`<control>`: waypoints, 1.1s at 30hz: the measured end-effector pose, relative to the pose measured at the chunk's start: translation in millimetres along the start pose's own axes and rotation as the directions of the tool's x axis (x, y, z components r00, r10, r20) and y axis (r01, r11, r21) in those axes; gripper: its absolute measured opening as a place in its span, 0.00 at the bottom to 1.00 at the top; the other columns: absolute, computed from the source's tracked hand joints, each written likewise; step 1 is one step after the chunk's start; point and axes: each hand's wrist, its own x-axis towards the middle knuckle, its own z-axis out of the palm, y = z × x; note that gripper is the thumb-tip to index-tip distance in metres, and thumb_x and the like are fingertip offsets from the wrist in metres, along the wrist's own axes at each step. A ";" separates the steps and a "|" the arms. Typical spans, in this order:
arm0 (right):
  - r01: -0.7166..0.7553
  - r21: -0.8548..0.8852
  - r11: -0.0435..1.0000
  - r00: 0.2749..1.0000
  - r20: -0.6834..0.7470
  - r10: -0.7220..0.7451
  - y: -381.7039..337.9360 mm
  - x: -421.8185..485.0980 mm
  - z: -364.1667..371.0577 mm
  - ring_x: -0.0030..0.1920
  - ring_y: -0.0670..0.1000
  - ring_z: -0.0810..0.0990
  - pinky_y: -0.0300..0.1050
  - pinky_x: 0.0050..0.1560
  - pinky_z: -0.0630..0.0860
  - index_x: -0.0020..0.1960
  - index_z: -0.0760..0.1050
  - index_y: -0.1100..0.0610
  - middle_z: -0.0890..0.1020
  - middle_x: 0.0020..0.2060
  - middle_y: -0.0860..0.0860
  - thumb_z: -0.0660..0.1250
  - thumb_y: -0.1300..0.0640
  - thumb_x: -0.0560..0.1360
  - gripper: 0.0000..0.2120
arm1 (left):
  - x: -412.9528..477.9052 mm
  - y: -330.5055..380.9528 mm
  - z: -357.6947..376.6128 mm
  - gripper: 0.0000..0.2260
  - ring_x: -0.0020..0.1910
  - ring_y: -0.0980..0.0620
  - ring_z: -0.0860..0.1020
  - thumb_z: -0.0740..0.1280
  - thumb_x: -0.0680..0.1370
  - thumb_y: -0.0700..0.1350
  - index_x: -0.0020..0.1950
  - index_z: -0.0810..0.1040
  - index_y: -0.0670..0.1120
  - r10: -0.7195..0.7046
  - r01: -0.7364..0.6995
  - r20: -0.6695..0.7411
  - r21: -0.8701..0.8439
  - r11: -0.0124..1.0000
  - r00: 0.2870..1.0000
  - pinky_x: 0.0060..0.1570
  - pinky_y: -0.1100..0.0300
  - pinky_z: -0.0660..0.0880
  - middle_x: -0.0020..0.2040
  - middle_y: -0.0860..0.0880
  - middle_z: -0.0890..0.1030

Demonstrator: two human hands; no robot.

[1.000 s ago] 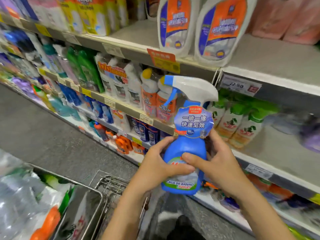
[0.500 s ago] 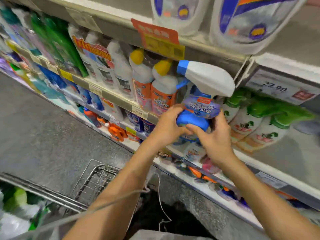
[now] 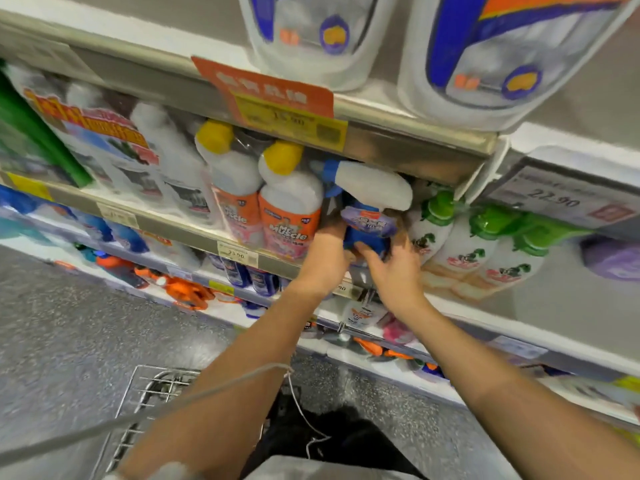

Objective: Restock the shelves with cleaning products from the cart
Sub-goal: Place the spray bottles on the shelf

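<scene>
The step now is putting one spray bottle (image 3: 367, 233) onto the shelf (image 3: 194, 233). It sits in the gap between the orange bottles (image 3: 289, 209) at its 9 o'clock and the green-top bottles (image 3: 460, 244) at its 3 o'clock. The left hand (image 3: 323, 258) and right hand (image 3: 394, 271) are close together, both wrapped round its blue body. I cannot tell if its bottom touches the shelf. Next, I think, it needs a push to the back, then letting go. It has a white top with a blue tip pointing to 9 o'clock.
</scene>
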 end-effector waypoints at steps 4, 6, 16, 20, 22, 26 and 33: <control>-0.140 0.021 0.990 0.990 -0.020 0.140 -1.0 8.3 7.8 0.65 0.58 0.70 0.31 0.57 0.61 0.73 0.61 0.66 0.71 0.65 0.63 0.68 0.59 0.77 0.29 | 18.4 3.7 3.7 0.14 0.62 0.39 0.74 0.58 0.80 0.31 0.66 0.71 0.35 0.012 -0.013 0.030 0.038 0.999 0.999 0.64 0.47 0.69 0.63 0.34 0.75; -0.163 0.122 0.979 0.982 -0.080 0.173 -7.2 10.6 14.6 0.67 0.58 0.70 0.39 0.65 0.62 0.73 0.60 0.66 0.70 0.67 0.62 0.70 0.63 0.75 0.31 | 26.3 5.3 7.3 0.14 0.64 0.40 0.73 0.58 0.80 0.33 0.66 0.70 0.36 0.008 -0.009 0.019 0.074 0.997 1.000 0.66 0.50 0.68 0.64 0.35 0.74; -0.284 0.339 0.897 0.941 -0.080 0.328 -2.7 -4.0 37.1 0.68 0.53 0.70 0.45 0.70 0.65 0.74 0.60 0.60 0.71 0.69 0.55 0.61 0.72 0.74 0.31 | 54.4 -6.4 21.5 0.16 0.62 0.45 0.75 0.61 0.82 0.43 0.69 0.69 0.43 -0.062 0.066 -0.066 0.063 0.996 0.996 0.65 0.52 0.70 0.64 0.42 0.76; -0.281 0.262 0.923 0.957 0.012 0.288 4.1 3.0 36.1 0.75 0.53 0.60 0.48 0.75 0.57 0.78 0.54 0.58 0.61 0.76 0.55 0.57 0.74 0.74 0.34 | 68.5 -0.6 21.4 0.21 0.66 0.43 0.71 0.61 0.81 0.39 0.73 0.63 0.44 -0.066 0.066 -0.005 0.090 0.994 0.998 0.64 0.51 0.71 0.69 0.40 0.66; -0.283 0.230 0.931 0.959 0.044 0.281 7.8 8.3 33.7 0.77 0.52 0.56 0.47 0.76 0.53 0.78 0.53 0.57 0.58 0.77 0.54 0.57 0.74 0.75 0.34 | 70.6 -0.2 21.7 0.26 0.66 0.41 0.70 0.64 0.78 0.36 0.74 0.61 0.43 -0.069 0.068 -0.001 0.097 0.993 0.998 0.64 0.48 0.71 0.69 0.39 0.62; -0.291 0.181 0.939 0.955 0.111 0.274 13.5 8.4 32.1 0.78 0.50 0.50 0.30 0.70 0.48 0.78 0.54 0.55 0.52 0.78 0.52 0.57 0.73 0.76 0.33 | 73.4 -3.1 21.1 0.28 0.65 0.40 0.70 0.66 0.76 0.36 0.75 0.60 0.43 -0.058 0.062 -0.025 0.224 0.973 0.998 0.64 0.48 0.69 0.69 0.38 0.63; -0.337 0.204 0.919 0.941 0.097 0.324 2.5 9.3 23.6 0.73 0.55 0.64 0.50 0.73 0.60 0.76 0.58 0.56 0.64 0.74 0.56 0.62 0.70 0.74 0.32 | 55.4 9.9 21.2 0.27 0.68 0.42 0.67 0.63 0.78 0.38 0.76 0.58 0.46 -0.146 0.173 -0.127 0.236 0.956 0.981 0.66 0.55 0.64 0.71 0.40 0.65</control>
